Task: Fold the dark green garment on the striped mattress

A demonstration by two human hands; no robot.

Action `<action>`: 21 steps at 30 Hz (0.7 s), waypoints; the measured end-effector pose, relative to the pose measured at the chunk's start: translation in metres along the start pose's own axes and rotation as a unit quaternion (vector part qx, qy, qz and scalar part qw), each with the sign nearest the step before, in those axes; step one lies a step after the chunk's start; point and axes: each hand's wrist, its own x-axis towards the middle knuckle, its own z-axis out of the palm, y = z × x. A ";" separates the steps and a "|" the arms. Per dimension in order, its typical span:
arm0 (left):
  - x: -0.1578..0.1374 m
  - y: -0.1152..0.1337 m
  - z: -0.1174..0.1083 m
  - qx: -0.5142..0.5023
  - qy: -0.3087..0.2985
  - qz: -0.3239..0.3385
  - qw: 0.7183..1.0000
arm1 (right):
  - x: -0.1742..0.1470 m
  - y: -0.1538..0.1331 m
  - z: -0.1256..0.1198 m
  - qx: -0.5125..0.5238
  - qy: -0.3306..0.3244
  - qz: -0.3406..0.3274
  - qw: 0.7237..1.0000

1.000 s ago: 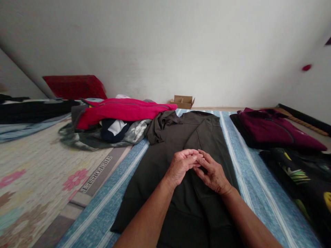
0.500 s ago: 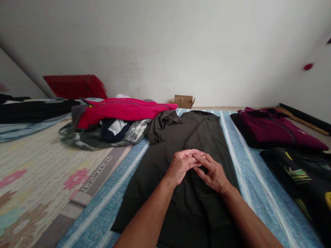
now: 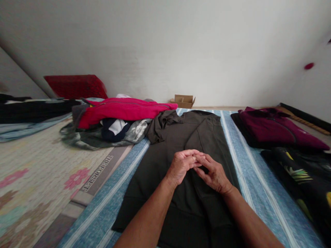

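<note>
A dark olive garment lies spread flat on a blue striped sheet, collar at the far end, one sleeve bunched at its upper left. Both hands hover together over its middle. My left hand is curled, its fingertips meeting those of my right hand, whose fingers stretch toward the left palm. Neither hand holds any cloth; I see nothing between the fingers.
An unfolded heap with a bright pink jacket lies at the left. A folded maroon garment and a black patterned one lie at the right. A floral rug, a red cushion and a cardboard box stand farther off.
The fingers have shifted slightly against each other; the hands stay in the same place over the garment. The garment has not moved.
</note>
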 end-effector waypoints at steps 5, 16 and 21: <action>0.000 -0.001 0.001 0.003 0.006 0.009 1.000 | 0.001 -0.002 -0.001 0.007 0.005 0.001 1.000; -0.001 0.000 0.002 0.009 0.000 0.010 1.000 | 0.000 0.000 0.001 0.018 0.005 -0.002 1.000; -0.001 0.000 0.004 0.017 0.007 0.009 1.000 | 0.001 -0.002 0.000 0.013 -0.002 0.001 1.000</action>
